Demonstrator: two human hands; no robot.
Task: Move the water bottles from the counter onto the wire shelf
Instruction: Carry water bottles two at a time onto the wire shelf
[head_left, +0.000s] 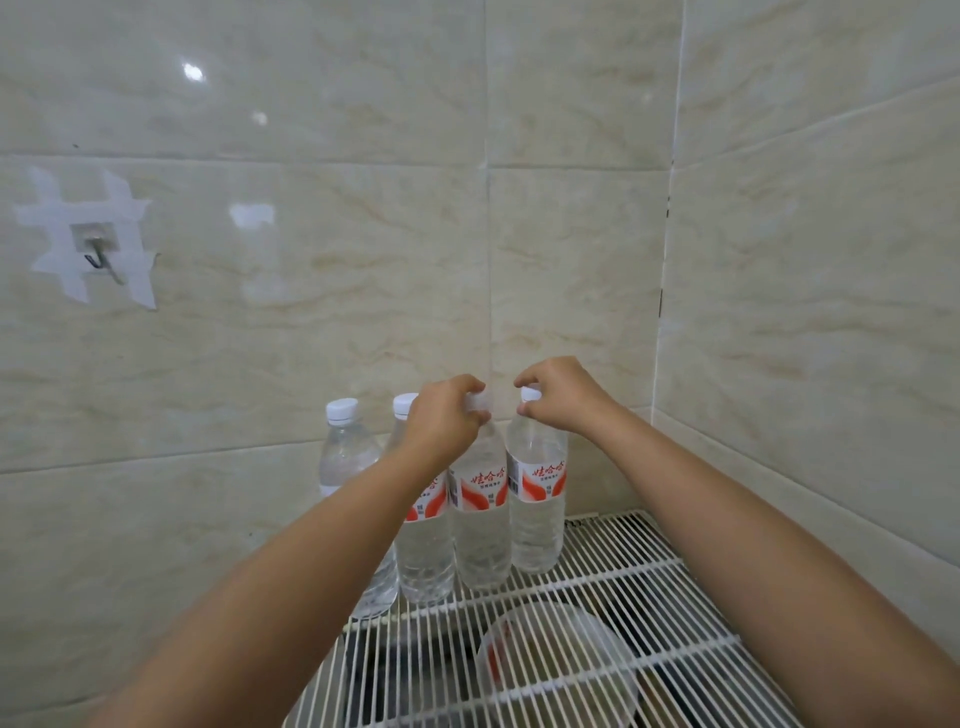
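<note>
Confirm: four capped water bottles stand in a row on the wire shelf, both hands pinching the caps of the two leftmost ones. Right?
Not quite. In the head view the left hand and right hand pinch the caps of the two rightmost bottles, third bottle and fourth bottle. The two leftmost are untouched. Four capped bottles in a row on the wire shelf is correct.
</note>
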